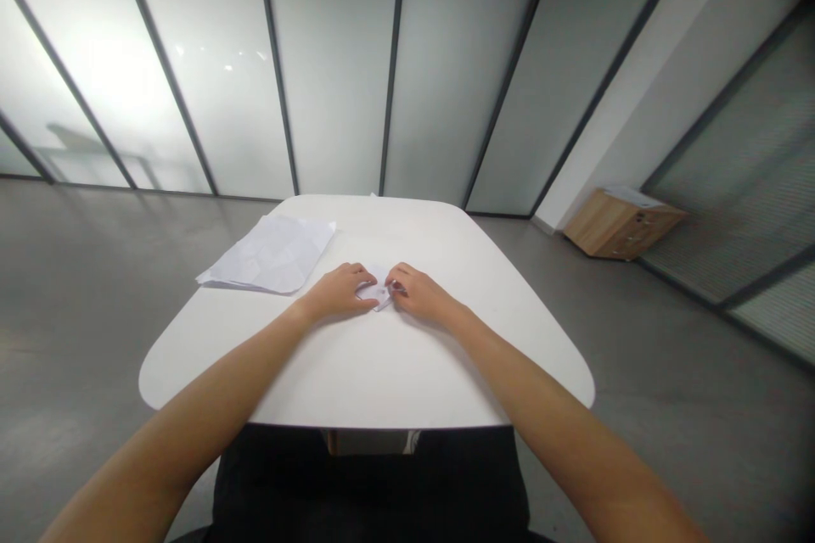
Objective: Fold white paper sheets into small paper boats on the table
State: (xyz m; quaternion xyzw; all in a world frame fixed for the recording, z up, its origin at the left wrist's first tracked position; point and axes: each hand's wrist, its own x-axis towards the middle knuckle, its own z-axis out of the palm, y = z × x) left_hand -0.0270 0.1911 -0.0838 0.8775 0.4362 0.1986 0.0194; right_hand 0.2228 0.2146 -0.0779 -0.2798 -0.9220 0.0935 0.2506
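A small folded piece of white paper lies on the white table, near its middle. My left hand rests on the paper's left side with fingers curled down onto it. My right hand pinches the paper's right edge between thumb and fingers. Both hands almost meet over the paper, which is mostly hidden under the fingers.
A loose stack of creased white sheets lies at the table's far left. Frosted glass wall panels stand behind the table. A low wooden drawer cabinet sits on the grey floor at the right.
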